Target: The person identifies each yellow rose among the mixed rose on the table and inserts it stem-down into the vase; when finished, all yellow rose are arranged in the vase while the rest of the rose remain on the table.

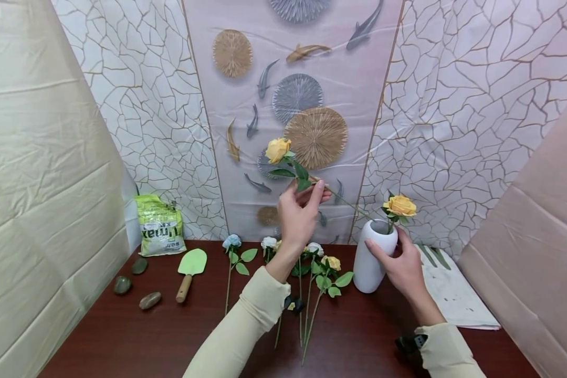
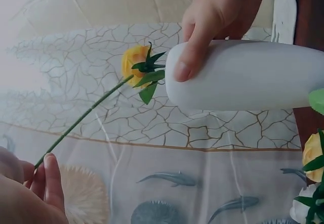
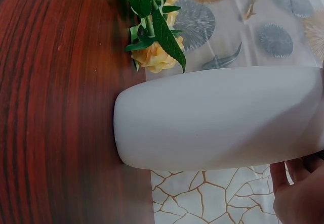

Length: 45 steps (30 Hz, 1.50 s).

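Stones [image 1: 122, 285] lie left of trowel [image 1: 191, 265] on tabletop [image 1: 146, 338], bag [image 1: 161, 228] behind; flowers [image 1: 331, 263] mid, cloth [image 1: 455, 294] far right; vase [image 1: 370, 262] between these, rose [image 1: 400, 205] in it.

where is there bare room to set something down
Bare tabletop lies on the near side of the brown stone and trowel, and of the white vase, right of the lying yellow rose. Crowded: the centre, where white roses cluster beside it.

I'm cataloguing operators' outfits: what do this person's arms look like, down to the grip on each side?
Both sleeves are long, plain and pale cream. The left sleeve gathers near a loose cuff; the right sleeve matches its colour. A small black device shows by the right wrist. The left grip and right grip are human hands without gloves.
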### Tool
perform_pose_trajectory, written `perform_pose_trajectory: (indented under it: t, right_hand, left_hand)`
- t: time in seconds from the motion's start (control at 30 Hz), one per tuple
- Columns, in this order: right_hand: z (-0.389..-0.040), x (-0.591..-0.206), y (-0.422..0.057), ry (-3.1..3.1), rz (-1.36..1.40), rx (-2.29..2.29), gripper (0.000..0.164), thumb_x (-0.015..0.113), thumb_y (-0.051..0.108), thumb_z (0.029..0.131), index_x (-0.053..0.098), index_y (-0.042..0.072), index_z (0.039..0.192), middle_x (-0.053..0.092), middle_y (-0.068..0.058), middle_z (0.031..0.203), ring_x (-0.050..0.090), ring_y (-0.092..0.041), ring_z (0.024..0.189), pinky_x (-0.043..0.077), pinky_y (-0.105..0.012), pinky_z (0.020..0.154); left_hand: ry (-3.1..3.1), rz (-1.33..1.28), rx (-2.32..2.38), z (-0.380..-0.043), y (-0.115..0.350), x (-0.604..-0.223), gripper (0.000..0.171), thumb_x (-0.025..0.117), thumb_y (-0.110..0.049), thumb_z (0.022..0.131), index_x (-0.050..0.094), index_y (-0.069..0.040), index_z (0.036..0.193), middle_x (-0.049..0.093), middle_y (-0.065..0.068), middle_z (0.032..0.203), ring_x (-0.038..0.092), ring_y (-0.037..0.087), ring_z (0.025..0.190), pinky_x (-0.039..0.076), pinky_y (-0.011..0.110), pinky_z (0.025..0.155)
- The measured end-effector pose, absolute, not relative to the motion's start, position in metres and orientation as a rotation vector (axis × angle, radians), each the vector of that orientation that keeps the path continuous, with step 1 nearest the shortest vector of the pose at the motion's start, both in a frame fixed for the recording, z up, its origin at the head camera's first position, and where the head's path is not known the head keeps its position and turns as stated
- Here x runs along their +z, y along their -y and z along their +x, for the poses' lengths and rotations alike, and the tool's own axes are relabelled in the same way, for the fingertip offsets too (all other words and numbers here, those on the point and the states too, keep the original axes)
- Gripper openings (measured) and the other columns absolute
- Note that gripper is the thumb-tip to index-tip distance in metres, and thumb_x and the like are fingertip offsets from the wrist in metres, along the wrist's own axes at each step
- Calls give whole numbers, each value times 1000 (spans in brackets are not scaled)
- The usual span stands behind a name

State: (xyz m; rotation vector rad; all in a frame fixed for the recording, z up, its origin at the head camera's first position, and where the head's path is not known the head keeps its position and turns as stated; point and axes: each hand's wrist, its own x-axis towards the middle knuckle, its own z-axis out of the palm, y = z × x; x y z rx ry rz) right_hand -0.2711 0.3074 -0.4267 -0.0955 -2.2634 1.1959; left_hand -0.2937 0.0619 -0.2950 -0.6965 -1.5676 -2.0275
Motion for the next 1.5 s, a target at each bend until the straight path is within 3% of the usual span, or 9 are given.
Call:
perform_pose_trajectory:
  t: [0.1,0.33,0.4,0.6,0.87,1.13,1.5]
  right_hand:
    - [-271,-426,-308,2269,-98,1193,70,77,48,86,49,20,144,65,-7,125,60,-9,100,51,-13,75]
    - [-270,-428,-309,2262,-95,1194,71,77,47,86,49,20,145,65,-8,125,60,-7,100,51,-12,75]
    - [-270,-429,-309,2251,-92,1204,70,77,46,86,49,21,145,65,-8,125,60,-5,99,50,-12,75]
    - [-269,-431,-309,2208,-84,1254,64,79,41,86,53,21,141,67,-8,121,61,0,94,51,-12,73]
    - [-269,-430,-310,2218,-67,1260,62,78,42,87,53,20,139,66,-8,119,62,0,92,52,-13,72]
    - [-269,-427,-306,2219,-48,1285,59,78,40,87,54,17,135,66,-11,116,62,0,90,53,-14,71]
    - [-272,-428,-307,2232,-61,1250,62,78,43,86,53,20,138,66,-7,117,63,-2,90,54,-15,71]
  left_hand:
    - [1572,-728,-2008,-305,-73,-299,19,67,-18,98,67,-1,106,76,19,93,76,36,85,64,35,77]
    - [1751,-756,-1670,-313,-97,-313,22,69,-32,95,73,-13,104,79,3,92,75,4,82,59,17,78]
    - [1816,-764,-1573,-312,-103,-316,22,69,-34,95,74,-14,103,79,1,92,74,1,81,58,13,76]
    - [1982,-815,-1353,-309,-123,-327,11,68,-16,97,75,-14,105,80,0,94,74,2,82,52,4,71]
    - [2177,-757,-1221,-308,-142,-335,9,68,-21,96,77,-20,98,78,-8,87,67,-7,75,49,4,64]
    - [2294,-732,-1227,-313,-152,-338,5,74,-18,89,76,-20,93,75,-11,83,66,-6,74,47,5,62]
    - [2346,-715,-1190,-316,-152,-336,15,79,-13,84,74,-21,95,75,-11,86,65,-5,75,48,6,64]
